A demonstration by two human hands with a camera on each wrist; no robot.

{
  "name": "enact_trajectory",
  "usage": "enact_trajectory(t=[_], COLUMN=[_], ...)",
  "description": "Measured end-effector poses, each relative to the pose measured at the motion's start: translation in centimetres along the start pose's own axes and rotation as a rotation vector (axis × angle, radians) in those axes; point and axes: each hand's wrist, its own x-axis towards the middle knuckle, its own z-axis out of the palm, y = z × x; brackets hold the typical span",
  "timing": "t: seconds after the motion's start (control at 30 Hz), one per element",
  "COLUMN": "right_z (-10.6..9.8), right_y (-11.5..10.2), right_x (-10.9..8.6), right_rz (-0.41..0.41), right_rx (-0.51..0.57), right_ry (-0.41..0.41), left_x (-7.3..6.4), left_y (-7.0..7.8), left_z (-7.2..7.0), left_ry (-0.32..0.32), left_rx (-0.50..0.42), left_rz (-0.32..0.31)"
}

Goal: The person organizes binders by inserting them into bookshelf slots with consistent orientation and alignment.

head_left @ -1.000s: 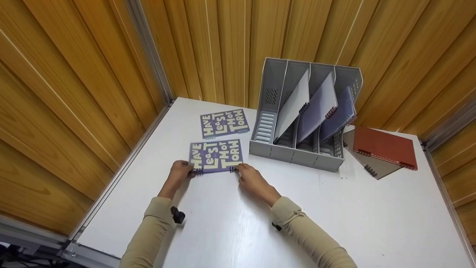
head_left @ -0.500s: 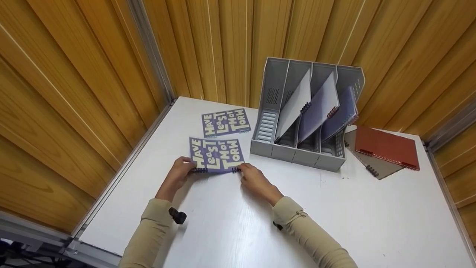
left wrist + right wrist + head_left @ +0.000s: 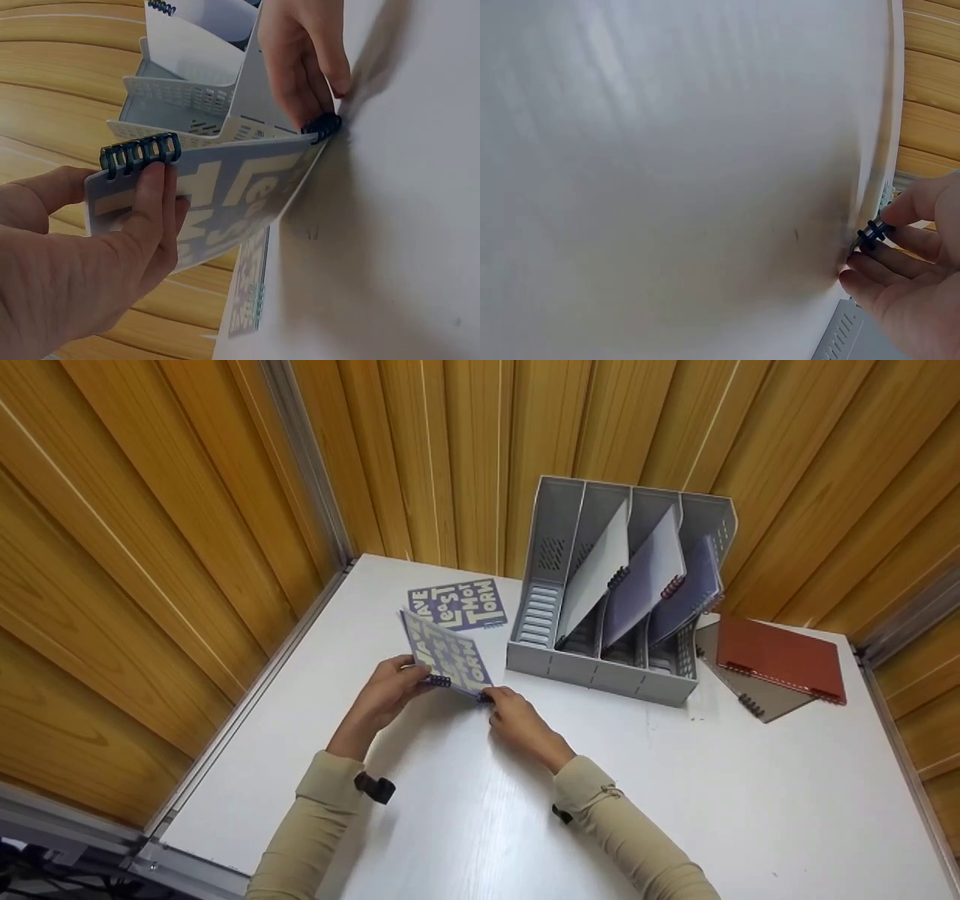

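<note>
Purple notebk, L end off table, bound edge pinched by L hand at its 8 o'clock & R hand at 4; 2nd notebk at 12, grey rack at 2.

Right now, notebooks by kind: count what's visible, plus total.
Purple lettered notebooks: 2
Notebooks in the grey rack, white, lavender and blue: 3
Red notebook: 1
Beige notebook: 1
Total: 7
</note>
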Motion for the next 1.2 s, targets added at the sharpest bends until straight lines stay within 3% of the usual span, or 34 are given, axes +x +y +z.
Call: enact_trajectory(t=[0.13,0.37,0.57,0.87,1.03,1.2], right_z=[-0.2,-0.8,-1.5,-2.4,-2.8,-2.8], right_y=[0.1,-0.3,-0.9,-1.1,-0.9,-0.5], right_x=[0.2,-0.1,-0.5,-1.0,-1.5,-1.9], right_rz=[0.025,0.038,0.027,0.003,-0.037,-0.046], right_rx=[0.017,0.048,0.042,0.019,0.019,0.022], right_ry=[-0.010,0.013,0.137,0.407,0.478,0.503], left_x=[0.2,0.2,0.7,0.9,0.9,0.9], left_y=[0.4,0.4,0.3,0.7,1.1,1.1], left_z=[1.5,3.8,5.6,8.7,10.4,11.7], left_ry=[-0.051,-0.032,-0.012,-0.033,-0.066,-0.094], left_rx=[-0.020,-0.050,0.038,0.094,0.187,0.203], left_rz=[0.021,0.074,0.092,0.105,0.139,0.176])
